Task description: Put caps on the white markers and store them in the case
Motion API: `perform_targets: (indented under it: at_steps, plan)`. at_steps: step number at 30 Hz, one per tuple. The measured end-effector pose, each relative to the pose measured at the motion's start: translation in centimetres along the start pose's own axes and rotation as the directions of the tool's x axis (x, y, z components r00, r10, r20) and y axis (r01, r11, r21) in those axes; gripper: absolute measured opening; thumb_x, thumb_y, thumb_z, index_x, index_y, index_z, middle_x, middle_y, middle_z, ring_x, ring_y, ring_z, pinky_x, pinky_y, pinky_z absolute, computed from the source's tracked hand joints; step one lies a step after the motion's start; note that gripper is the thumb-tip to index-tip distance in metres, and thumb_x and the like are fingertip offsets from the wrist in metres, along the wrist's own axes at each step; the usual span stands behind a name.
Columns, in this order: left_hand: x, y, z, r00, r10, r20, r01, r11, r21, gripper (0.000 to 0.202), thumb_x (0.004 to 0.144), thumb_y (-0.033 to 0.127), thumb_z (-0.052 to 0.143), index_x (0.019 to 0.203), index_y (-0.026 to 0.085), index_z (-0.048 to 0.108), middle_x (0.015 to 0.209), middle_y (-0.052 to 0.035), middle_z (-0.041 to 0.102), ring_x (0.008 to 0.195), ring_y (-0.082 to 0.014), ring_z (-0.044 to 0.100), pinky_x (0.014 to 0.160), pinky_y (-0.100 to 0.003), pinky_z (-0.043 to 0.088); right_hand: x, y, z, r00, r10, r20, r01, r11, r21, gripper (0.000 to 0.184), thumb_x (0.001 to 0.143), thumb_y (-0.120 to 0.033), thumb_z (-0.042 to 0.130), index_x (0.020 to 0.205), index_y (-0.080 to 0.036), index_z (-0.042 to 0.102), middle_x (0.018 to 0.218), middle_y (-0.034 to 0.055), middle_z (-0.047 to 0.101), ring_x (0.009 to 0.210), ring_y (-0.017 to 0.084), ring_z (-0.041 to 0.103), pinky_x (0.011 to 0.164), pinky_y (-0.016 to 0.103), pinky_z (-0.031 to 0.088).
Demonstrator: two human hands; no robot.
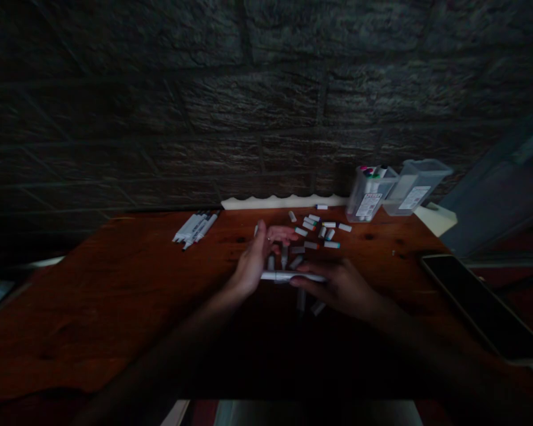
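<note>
My right hand (pixel 344 284) grips a white marker (pixel 282 276), held level, its left end close to the heel of my left hand. My left hand (pixel 260 254) is open, thumb up and fingers loosely curved and apart. A small white piece shows behind its thumb; whether the hand touches it, I cannot tell. Around and beyond both hands lie several loose white marker caps with coloured ends, among them a teal-ended cap (pixel 331 244) and an orange-ended cap (pixel 311 245). A few white pieces beneath the held marker are dim and partly hidden.
Several white markers (pixel 195 228) lie bunched on the wooden table (pixel 115 284) at left. Against the brick wall (pixel 195 142) stand a clear box with markers (pixel 368 201) and another clear box (pixel 415 192). A phone (pixel 484 307) rests at the right edge. A pale wavy strip (pixel 279 202) runs along the back.
</note>
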State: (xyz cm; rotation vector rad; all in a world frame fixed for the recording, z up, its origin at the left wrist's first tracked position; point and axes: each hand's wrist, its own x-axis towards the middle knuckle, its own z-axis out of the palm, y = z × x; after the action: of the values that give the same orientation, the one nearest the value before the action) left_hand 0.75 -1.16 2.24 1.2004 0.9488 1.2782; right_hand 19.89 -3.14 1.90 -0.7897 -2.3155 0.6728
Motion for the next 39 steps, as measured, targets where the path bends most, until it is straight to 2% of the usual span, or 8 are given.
perform_targets:
  at_steps: [8, 17, 20, 24, 29, 32, 35, 39]
  plan:
    - [-0.7, 1.1, 1.6, 0.997, 0.045, -0.069, -0.042, 0.998, 0.038, 0.065, 0.09, 0.067, 0.019, 0.097, 0.02, 0.064, 0.094, -0.0078, 0.07, 0.089, -0.0231, 0.063, 0.071, -0.034, 0.046, 0.0, 0.4, 1.1, 0.972, 0.19, -0.136, -0.185, 0.982, 0.048, 0.054, 0.095, -0.048, 0.041, 0.053, -0.019, 0.06, 0.047, -0.0014, 0.053, 0.044, 0.011, 0.048, 0.047, 0.024, 0.037]
    - [1.2, 0.7, -1.5, 0.954, 0.119, -0.276, -0.135, 0.99, -0.038, 0.069, 0.089, 0.069, 0.019, 0.092, 0.017, 0.064, 0.085, -0.0085, 0.07, 0.077, -0.0194, 0.062, 0.068, -0.03, 0.045, 0.8, 1.6, -0.1, 0.977, 0.154, -0.15, -0.142, 0.986, 0.086, 0.038, 0.095, -0.044, 0.044, 0.076, -0.018, 0.065, 0.066, -0.0003, 0.06, 0.062, 0.013, 0.055, 0.061, 0.024, 0.043]
    - [2.0, -0.1, -3.1, 0.909, 0.186, -0.374, -0.16, 0.982, 0.101, 0.069, 0.088, 0.07, 0.023, 0.089, 0.016, 0.065, 0.078, -0.0075, 0.069, 0.074, -0.0194, 0.061, 0.068, -0.03, 0.044, 0.7, 3.6, -1.4, 0.869, 0.353, -0.347, -0.261, 0.923, 0.284, 0.04, 0.093, -0.051, 0.042, 0.093, -0.018, 0.065, 0.08, 0.0026, 0.066, 0.074, 0.016, 0.06, 0.068, 0.026, 0.047]
    - [2.4, -0.6, -4.0, 0.886, 0.254, -0.388, -0.177, 0.959, 0.223, 0.072, 0.086, 0.073, 0.023, 0.088, 0.016, 0.067, 0.075, -0.0069, 0.068, 0.073, -0.0211, 0.06, 0.066, -0.032, 0.044, 0.8, 4.8, -5.2, 0.749, 0.422, -0.51, -0.179, 0.871, 0.458, 0.044, 0.087, -0.054, 0.052, 0.118, -0.022, 0.053, 0.093, 0.0042, 0.068, 0.083, 0.018, 0.063, 0.077, 0.03, 0.05]
    - [2.8, -1.1, -4.8, 0.874, 0.293, -0.388, -0.179, 0.936, 0.303, 0.07, 0.087, 0.072, 0.024, 0.083, 0.017, 0.068, 0.077, -0.0077, 0.069, 0.077, -0.0236, 0.062, 0.072, -0.035, 0.046, 3.2, 5.3, -12.9, 0.662, 0.171, -0.73, -0.15, 0.984, 0.094, 0.039, 0.083, -0.051, 0.057, 0.107, -0.021, 0.051, 0.088, 0.0049, 0.067, 0.078, 0.017, 0.062, 0.071, 0.029, 0.049]
    - [3.0, -1.6, -4.8, 0.866, 0.325, -0.381, -0.189, 0.917, 0.352, 0.065, 0.09, 0.067, 0.026, 0.079, 0.018, 0.068, 0.084, -0.0085, 0.07, 0.085, -0.024, 0.063, 0.081, -0.036, 0.046, 4.5, 6.0, -17.0, 0.67, 0.095, -0.736, -0.379, 0.896, -0.23, 0.035, 0.081, -0.047, 0.057, 0.1, -0.019, 0.051, 0.083, 0.007, 0.068, 0.07, 0.019, 0.063, 0.065, 0.031, 0.047]
    - [2.5, -1.7, -4.3, 0.863, 0.383, -0.328, -0.219, 0.871, 0.44, 0.061, 0.095, 0.058, 0.024, 0.075, 0.018, 0.065, 0.092, -0.01, 0.07, 0.089, -0.0234, 0.063, 0.085, -0.037, 0.046, 5.1, 6.7, -18.3, 0.724, 0.162, -0.67, -0.557, 0.711, -0.429, 0.024, 0.078, -0.04, 0.058, 0.092, -0.022, 0.053, 0.085, 0.0095, 0.07, 0.07, 0.022, 0.066, 0.064, 0.033, 0.046]
    - [2.1, -1.4, -4.4, 0.87, 0.434, -0.234, -0.243, 0.791, 0.561, 0.05, 0.098, 0.045, 0.026, 0.077, 0.019, 0.064, 0.092, -0.0088, 0.071, 0.088, -0.0207, 0.065, 0.085, -0.033, 0.046, 5.2, 8.0, -17.2, 0.735, 0.188, -0.652, -0.552, 0.725, -0.413, 0.019, 0.075, -0.043, 0.058, 0.076, -0.025, 0.053, 0.081, 0.0169, 0.069, 0.07, 0.031, 0.066, 0.061, 0.042, 0.042]
